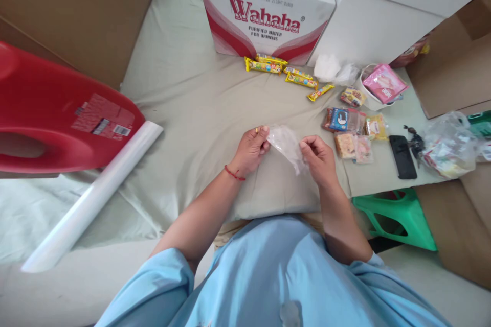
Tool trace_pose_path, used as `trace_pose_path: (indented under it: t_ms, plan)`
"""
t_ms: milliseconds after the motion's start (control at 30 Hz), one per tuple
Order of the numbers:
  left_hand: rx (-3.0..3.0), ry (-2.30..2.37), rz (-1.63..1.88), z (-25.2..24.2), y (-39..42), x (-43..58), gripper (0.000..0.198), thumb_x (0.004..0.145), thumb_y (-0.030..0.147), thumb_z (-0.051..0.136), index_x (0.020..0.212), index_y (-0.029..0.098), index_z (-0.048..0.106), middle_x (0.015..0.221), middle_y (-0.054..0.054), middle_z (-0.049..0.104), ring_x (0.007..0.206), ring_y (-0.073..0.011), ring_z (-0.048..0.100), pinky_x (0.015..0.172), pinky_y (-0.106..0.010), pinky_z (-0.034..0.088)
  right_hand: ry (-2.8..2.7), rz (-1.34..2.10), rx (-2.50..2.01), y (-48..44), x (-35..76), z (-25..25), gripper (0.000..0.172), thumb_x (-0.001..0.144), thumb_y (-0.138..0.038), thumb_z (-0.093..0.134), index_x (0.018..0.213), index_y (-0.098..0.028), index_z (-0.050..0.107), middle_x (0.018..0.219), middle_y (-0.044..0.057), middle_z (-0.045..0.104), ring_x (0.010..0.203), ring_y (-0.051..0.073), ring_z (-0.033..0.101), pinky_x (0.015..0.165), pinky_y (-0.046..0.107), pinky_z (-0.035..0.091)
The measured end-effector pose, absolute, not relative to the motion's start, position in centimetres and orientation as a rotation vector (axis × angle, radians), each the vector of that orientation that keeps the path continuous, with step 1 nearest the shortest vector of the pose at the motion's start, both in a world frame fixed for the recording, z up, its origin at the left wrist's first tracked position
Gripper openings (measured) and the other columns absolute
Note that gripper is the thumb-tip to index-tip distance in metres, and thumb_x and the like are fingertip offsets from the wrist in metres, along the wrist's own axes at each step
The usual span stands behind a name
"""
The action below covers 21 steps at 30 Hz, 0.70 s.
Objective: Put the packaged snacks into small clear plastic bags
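Note:
Between my two hands stretches a thin clear plastic bag (pixel 284 144), crumpled and see-through, above the cloth-covered table. My left hand (pixel 252 149) pinches its upper left end; a ring and a red string bracelet show on that side. At the bag's right edge, my right hand (pixel 317 158) is closed on the plastic with thumb and fingers together. Right of that hand lie small packaged snacks, among them a blue packet (pixel 339 119), a yellow packet (pixel 376 127) and a pale square packet (pixel 345 145).
Several yellow snack packs (pixel 264 66) lie before a Wahaha carton (pixel 268 15). A white tub (pixel 370 94) holds a pink packet. On the right are a black phone (pixel 402 157), a filled plastic bag (pixel 448 145) and a green stool (pixel 399 217). A red jug (pixel 72 112) and white roll (pixel 94 196) occupy the left.

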<state>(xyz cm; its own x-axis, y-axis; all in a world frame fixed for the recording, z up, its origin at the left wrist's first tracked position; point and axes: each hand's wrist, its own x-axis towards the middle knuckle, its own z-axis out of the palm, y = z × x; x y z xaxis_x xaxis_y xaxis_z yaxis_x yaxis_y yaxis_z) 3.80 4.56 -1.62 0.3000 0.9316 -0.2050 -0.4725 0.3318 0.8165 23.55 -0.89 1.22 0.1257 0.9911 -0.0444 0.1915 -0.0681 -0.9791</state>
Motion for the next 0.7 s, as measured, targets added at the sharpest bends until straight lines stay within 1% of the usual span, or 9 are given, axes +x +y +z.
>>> trace_pose_path:
  t_ms: [200, 300, 400, 467, 533, 567, 600, 667, 700]
  plan:
    - [0.709, 0.785, 1.104, -2.1, 5.4, 3.1, 0.058, 0.074, 0.066, 0.086, 0.066, 0.022, 0.049, 0.056, 0.008, 0.042, 0.048, -0.0060, 0.032, 0.047, -0.023, 0.024, -0.875, 1.057, -1.369, -0.6, 24.1, 1.3, 0.040, 0.080, -0.057, 0.082, 0.086, -0.025, 0.058, 0.072, -0.005, 0.052, 0.054, 0.009, 0.038, 0.046, 0.023, 0.027]
    - [0.834, 0.938, 1.193, -2.8, 5.5, 3.6, 0.051, 0.075, 0.058, 0.088, 0.070, 0.022, 0.052, 0.061, 0.007, 0.047, 0.053, -0.0072, 0.039, 0.052, -0.023, 0.031, -0.784, 1.098, -1.293, -0.5, 24.2, 1.8, 0.045, 0.076, -0.055, 0.087, 0.084, -0.025, 0.055, 0.074, -0.006, 0.053, 0.052, 0.006, 0.035, 0.045, 0.021, 0.027]
    - [0.980, 1.139, 1.369, -2.8, 4.8, 4.0, 0.044, 0.074, 0.051, 0.090, 0.080, 0.022, 0.057, 0.074, 0.005, 0.056, 0.064, -0.0088, 0.048, 0.062, -0.024, 0.040, -0.738, 1.133, -1.214, -0.5, 24.1, 2.4, 0.045, 0.074, -0.052, 0.090, 0.084, -0.024, 0.055, 0.075, -0.006, 0.053, 0.052, 0.004, 0.035, 0.046, 0.018, 0.029]
    - [1.087, 1.201, 1.391, -2.3, 3.9, 4.2, 0.041, 0.086, 0.056, 0.079, 0.080, 0.022, 0.057, 0.074, 0.004, 0.055, 0.067, -0.0104, 0.049, 0.066, -0.025, 0.041, -0.741, 1.136, -1.182, -0.4, 24.1, 2.8, 0.044, 0.075, -0.050, 0.090, 0.084, -0.024, 0.057, 0.074, -0.007, 0.053, 0.051, 0.004, 0.035, 0.046, 0.017, 0.029]
    - [1.194, 1.188, 1.305, -1.6, 2.8, 4.6, 0.046, 0.099, 0.062, 0.058, 0.077, 0.022, 0.059, 0.072, 0.002, 0.054, 0.068, -0.0125, 0.051, 0.067, -0.027, 0.042, -0.763, 1.137, -1.153, -0.3, 24.0, 3.0, 0.043, 0.076, -0.050, 0.090, 0.084, -0.024, 0.057, 0.072, -0.007, 0.052, 0.051, 0.004, 0.036, 0.046, 0.017, 0.029]
    - [1.237, 1.184, 1.261, -1.3, 2.4, 4.9, 0.049, 0.101, 0.064, 0.052, 0.079, 0.021, 0.062, 0.075, 0.000, 0.056, 0.070, -0.0134, 0.052, 0.068, -0.028, 0.043, -0.779, 1.138, -1.140, -0.3, 24.0, 3.1, 0.043, 0.076, -0.050, 0.090, 0.084, -0.024, 0.057, 0.072, -0.007, 0.052, 0.051, 0.004, 0.036, 0.045, 0.017, 0.029]
    - [1.273, 1.199, 1.228, -1.0, 2.0, 5.4, 0.049, 0.100, 0.065, 0.054, 0.084, 0.021, 0.065, 0.081, -0.002, 0.060, 0.072, -0.0141, 0.053, 0.070, -0.029, 0.044, -0.795, 1.140, -1.128, -0.3, 23.9, 3.1, 0.043, 0.077, -0.051, 0.090, 0.084, -0.024, 0.057, 0.071, -0.007, 0.052, 0.051, 0.005, 0.036, 0.045, 0.017, 0.029]
    - [1.329, 1.273, 1.204, -0.6, 1.5, 6.4, 0.044, 0.090, 0.063, 0.070, 0.099, 0.020, 0.071, 0.095, -0.004, 0.064, 0.076, -0.0147, 0.055, 0.074, -0.030, 0.046, -0.830, 1.151, -1.112, -0.5, 23.6, 3.1, 0.042, 0.078, -0.051, 0.089, 0.084, -0.024, 0.058, 0.071, -0.007, 0.052, 0.051, 0.005, 0.036, 0.046, 0.018, 0.030]
    - [1.353, 1.304, 1.198, -0.4, 1.5, 6.9, 0.043, 0.086, 0.060, 0.077, 0.102, 0.020, 0.073, 0.098, -0.005, 0.064, 0.077, -0.0146, 0.054, 0.076, -0.031, 0.046, -0.847, 1.159, -1.108, -0.7, 23.5, 3.1, 0.041, 0.079, -0.051, 0.088, 0.084, -0.024, 0.059, 0.071, -0.007, 0.052, 0.051, 0.005, 0.036, 0.046, 0.018, 0.031]
